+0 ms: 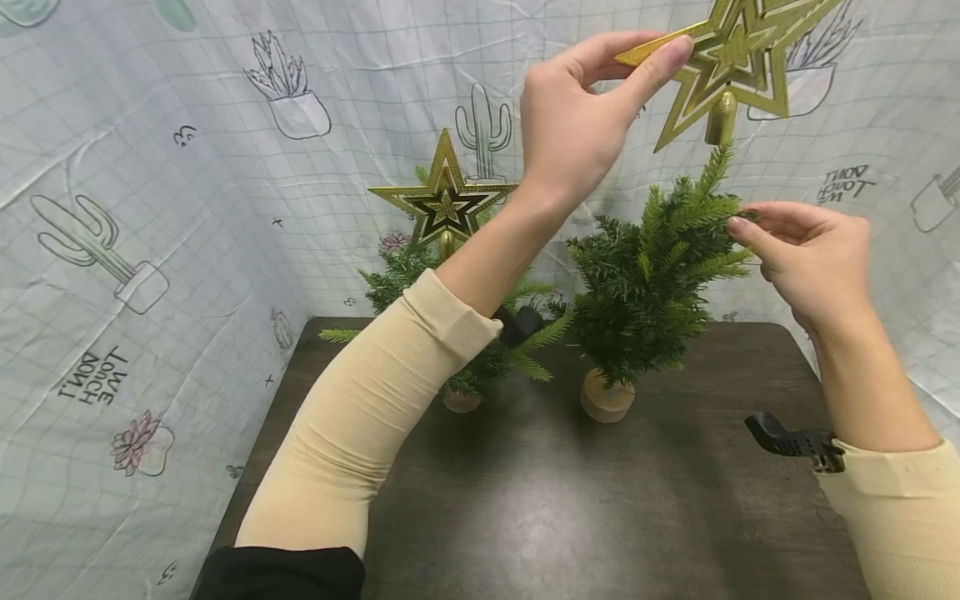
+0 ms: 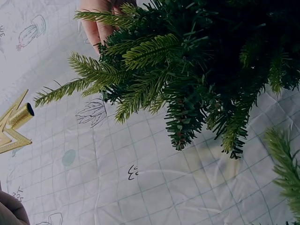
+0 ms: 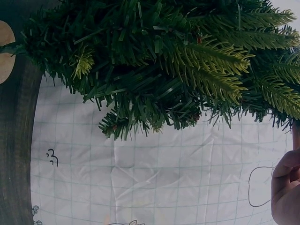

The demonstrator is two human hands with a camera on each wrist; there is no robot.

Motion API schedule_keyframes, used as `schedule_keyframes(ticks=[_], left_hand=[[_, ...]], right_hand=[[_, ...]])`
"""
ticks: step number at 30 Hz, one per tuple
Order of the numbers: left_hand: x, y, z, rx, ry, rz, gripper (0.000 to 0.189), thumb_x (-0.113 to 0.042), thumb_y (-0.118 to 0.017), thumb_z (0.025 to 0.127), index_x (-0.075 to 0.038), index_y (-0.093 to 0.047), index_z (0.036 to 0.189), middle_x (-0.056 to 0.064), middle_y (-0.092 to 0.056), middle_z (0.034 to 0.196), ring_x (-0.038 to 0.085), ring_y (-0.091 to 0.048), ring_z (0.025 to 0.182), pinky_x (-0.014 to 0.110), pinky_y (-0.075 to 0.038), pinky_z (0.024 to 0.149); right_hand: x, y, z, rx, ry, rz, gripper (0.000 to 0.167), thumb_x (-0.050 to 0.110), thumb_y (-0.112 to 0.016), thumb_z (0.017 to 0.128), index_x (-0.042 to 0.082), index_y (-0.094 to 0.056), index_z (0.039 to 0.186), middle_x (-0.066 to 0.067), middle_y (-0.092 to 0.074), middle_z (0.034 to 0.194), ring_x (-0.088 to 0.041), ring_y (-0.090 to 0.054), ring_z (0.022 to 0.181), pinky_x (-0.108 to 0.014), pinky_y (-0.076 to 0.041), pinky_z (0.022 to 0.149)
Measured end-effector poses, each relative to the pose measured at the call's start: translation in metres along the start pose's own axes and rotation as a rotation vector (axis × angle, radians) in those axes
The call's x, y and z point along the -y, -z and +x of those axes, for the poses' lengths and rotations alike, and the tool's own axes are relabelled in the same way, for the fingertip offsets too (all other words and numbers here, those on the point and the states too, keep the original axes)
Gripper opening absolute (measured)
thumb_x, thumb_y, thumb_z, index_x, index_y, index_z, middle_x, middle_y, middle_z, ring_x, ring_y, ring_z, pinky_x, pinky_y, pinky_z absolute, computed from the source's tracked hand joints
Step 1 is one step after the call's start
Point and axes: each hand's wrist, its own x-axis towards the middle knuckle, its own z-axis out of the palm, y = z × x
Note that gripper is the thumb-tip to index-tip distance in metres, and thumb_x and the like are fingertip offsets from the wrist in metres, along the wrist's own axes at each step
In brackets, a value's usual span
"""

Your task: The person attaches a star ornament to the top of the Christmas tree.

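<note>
My left hand (image 1: 577, 125) pinches one arm of a gold star topper (image 1: 738, 52) between thumb and fingers. The star's hollow socket (image 2: 21, 117) is a small gap away from the tip of a small artificial Christmas tree (image 1: 648, 275), as the left wrist view shows. At the upper right side of that tree, my right hand (image 1: 821, 258) pinches a branch with thumb and fingers. The tree stands on a round wooden base (image 1: 607, 398). In the right wrist view, only part of the right hand (image 3: 287, 187) shows at the edge.
A second small tree (image 1: 393, 279) with a gold star (image 1: 447, 204) on top stands to the left, partly hidden behind my left forearm. Both trees stand on a dark wooden table (image 1: 570, 508). A printed cloth (image 1: 187, 250) with cactus drawings hangs around it.
</note>
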Motion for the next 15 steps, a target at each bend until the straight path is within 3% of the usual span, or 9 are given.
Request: schedule_keyframes(ticks=[4, 9, 15], left_hand=[[-0.0014, -0.0036, 0.0041, -0.011, 0.014, 0.004, 0.024, -0.023, -0.084, 0.091, -0.013, -0.081, 0.113, -0.012, -0.077, 0.092, -0.003, -0.065, 0.088, 0.018, -0.046, 0.071], [-0.002, -0.0074, 0.008, 0.016, 0.029, 0.031, 0.023, -0.025, -0.084, 0.091, -0.015, -0.081, 0.112, -0.013, -0.076, 0.09, -0.005, -0.066, 0.09, 0.013, -0.045, 0.079], [0.0019, -0.0093, 0.01, 0.044, 0.031, 0.072, 0.022, -0.027, -0.084, 0.091, -0.016, -0.082, 0.111, -0.014, -0.076, 0.091, -0.005, -0.065, 0.091, 0.013, -0.045, 0.081]], right_hand=[[0.0004, -0.0007, 0.0006, -0.001, 0.006, 0.004, 0.019, 0.006, -0.086, 0.086, 0.009, -0.083, 0.105, 0.007, -0.077, 0.079, -0.001, -0.066, 0.062, -0.015, -0.047, 0.047], [0.0002, -0.0009, 0.0013, -0.002, 0.015, 0.013, 0.019, 0.006, -0.086, 0.085, 0.008, -0.083, 0.104, 0.007, -0.076, 0.078, -0.001, -0.065, 0.061, -0.015, -0.046, 0.046], [0.0003, -0.0002, 0.0007, -0.007, 0.016, 0.004, 0.019, 0.006, -0.086, 0.086, 0.008, -0.083, 0.104, 0.007, -0.076, 0.078, -0.001, -0.065, 0.06, -0.015, -0.046, 0.046]])
